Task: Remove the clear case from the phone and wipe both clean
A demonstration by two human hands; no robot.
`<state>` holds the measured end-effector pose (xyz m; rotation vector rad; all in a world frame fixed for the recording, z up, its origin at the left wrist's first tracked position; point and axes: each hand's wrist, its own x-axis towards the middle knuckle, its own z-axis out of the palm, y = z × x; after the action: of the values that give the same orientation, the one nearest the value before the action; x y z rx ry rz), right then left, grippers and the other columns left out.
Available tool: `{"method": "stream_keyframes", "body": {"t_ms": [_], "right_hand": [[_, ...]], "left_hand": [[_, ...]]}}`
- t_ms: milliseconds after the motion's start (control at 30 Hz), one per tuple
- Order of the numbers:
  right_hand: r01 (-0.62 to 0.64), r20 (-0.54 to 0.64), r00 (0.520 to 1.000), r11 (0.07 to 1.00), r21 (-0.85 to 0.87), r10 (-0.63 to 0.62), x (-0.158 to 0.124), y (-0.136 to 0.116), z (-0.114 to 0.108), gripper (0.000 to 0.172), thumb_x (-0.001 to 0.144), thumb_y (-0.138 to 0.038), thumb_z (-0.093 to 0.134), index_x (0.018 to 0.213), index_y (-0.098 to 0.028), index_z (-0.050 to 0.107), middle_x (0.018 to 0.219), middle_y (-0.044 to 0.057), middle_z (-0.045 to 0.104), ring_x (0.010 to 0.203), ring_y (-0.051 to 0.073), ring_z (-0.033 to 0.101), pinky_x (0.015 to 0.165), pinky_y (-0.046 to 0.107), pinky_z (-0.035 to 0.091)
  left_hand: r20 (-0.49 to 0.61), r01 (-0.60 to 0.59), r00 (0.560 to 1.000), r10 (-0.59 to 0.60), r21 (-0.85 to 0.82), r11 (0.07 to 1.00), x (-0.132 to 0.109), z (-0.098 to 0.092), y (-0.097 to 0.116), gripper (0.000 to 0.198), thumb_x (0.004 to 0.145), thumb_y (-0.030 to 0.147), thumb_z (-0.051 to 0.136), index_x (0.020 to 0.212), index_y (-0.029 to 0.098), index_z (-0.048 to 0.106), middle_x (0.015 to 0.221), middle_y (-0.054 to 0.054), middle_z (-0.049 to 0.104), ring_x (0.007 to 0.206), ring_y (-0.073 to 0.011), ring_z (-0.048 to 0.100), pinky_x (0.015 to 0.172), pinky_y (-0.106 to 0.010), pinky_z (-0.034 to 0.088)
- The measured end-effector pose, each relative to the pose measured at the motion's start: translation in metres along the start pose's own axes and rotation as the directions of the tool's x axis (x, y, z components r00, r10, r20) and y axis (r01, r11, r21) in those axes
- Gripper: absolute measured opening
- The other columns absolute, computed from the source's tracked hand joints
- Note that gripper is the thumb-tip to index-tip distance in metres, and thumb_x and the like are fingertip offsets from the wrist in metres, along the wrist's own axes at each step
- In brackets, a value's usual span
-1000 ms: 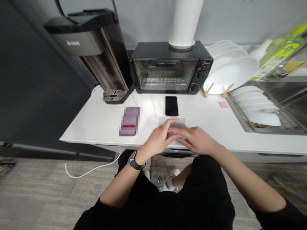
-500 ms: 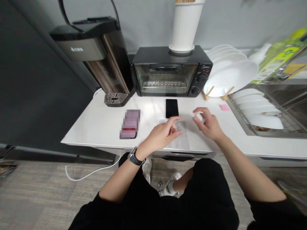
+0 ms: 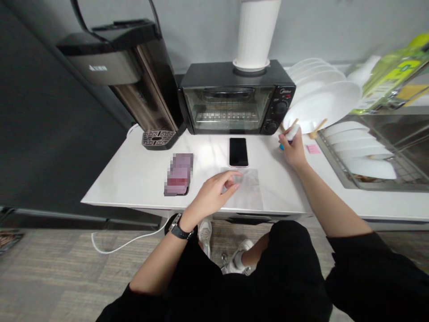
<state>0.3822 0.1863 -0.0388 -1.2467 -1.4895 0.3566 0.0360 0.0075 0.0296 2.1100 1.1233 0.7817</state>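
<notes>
This is a kitchen, or a kitchen corner: a toaster oven (image 3: 231, 109) and a dispenser (image 3: 147, 96) with a drip tray (image 3: 159, 145) stand on the white counter (image 3: 114, 181), white plates (image 3: 323, 105) lean in a wooden rack (image 3: 317, 129), and more dishes (image 3: 358, 145) sit in a steel sink (image 3: 402, 186). Whether home or office cannot be told.

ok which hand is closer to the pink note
Right. The right hand is close beside the pink note, on its left; the left hand is much farther left, at the translucent sheet.
</notes>
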Motion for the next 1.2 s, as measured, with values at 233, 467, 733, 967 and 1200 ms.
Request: {"method": "stream_keyframes", "body": {"t_ms": [233, 467, 733, 967, 1200], "right_hand": [[-0.018, -0.295, 0.955, 0.986, -0.164, -0.031, -0.035, -0.025, -0.024, 0.050, 0.097, -0.067, 0.069, 0.122, -0.030, 0.047, 0.122, 0.012, 0.058, 0.118, 0.033, 0.061, 0.109, 0.063, 0.054], [0.257, 0.121, 0.965, 0.940, -0.225, -0.234, -0.058, -0.083, 0.005, 0.018, 0.105, -0.043, 0.057, 0.108, -0.026, 0.063, 0.095, 0.006, 0.070, 0.086, 0.025, 0.066, 0.083, 0.040, 0.053], [0.327, 0.373, 0.894, 0.930, -0.165, -0.248, -0.020, -0.085, 0.068, 0.025, 0.102, -0.027, 0.050, 0.109, -0.023, 0.073, 0.085, 0.006, 0.077, 0.073, 0.023, 0.064, 0.073, 0.035, 0.044], [0.275, 0.304, 0.925, 0.955, -0.114, -0.230, -0.016, -0.075, 0.066, 0.026, 0.107, -0.032, 0.049, 0.107, -0.024, 0.073, 0.096, 0.008, 0.077, 0.085, 0.026, 0.066, 0.083, 0.040, 0.051], [0.276, 0.247, 0.935, 0.960, -0.054, -0.255, -0.010, -0.073, 0.070, 0.021, 0.104, -0.032, 0.052, 0.102, -0.026, 0.072, 0.109, 0.011, 0.074, 0.110, 0.032, 0.065, 0.104, 0.052, 0.051]], "left_hand": [[-0.116, 0.170, 0.983, -0.143, 0.281, 0.944, 0.015, -0.019, 0.008, 0.045, 0.111, 0.036, 0.057, 0.152, 0.019, 0.059, 0.140, -0.012, 0.067, 0.113, -0.0233, 0.073, 0.108, -0.041, 0.057], [-0.161, 0.389, 0.916, -0.367, 0.580, 0.716, 0.100, -0.004, -0.001, 0.082, 0.109, 0.073, 0.036, 0.124, 0.002, 0.076, 0.131, -0.034, 0.071, 0.118, -0.0477, 0.072, 0.099, -0.058, 0.057], [-0.123, 0.344, 0.928, -0.351, 0.641, 0.686, 0.145, 0.015, -0.022, 0.088, 0.096, 0.080, 0.059, 0.138, 0.003, 0.067, 0.147, -0.034, 0.061, 0.136, -0.0499, 0.059, 0.105, -0.059, 0.054], [-0.104, 0.266, 0.961, -0.257, 0.605, 0.750, 0.145, 0.005, -0.037, 0.063, 0.090, 0.044, 0.074, 0.140, 0.007, 0.066, 0.142, -0.025, 0.065, 0.138, -0.0433, 0.058, 0.118, -0.054, 0.047], [-0.163, 0.268, 0.963, -0.213, 0.587, 0.764, 0.145, 0.005, -0.039, 0.083, 0.092, 0.050, 0.078, 0.158, 0.008, 0.052, 0.148, -0.023, 0.067, 0.139, -0.0414, 0.056, 0.116, -0.051, 0.048]]}}
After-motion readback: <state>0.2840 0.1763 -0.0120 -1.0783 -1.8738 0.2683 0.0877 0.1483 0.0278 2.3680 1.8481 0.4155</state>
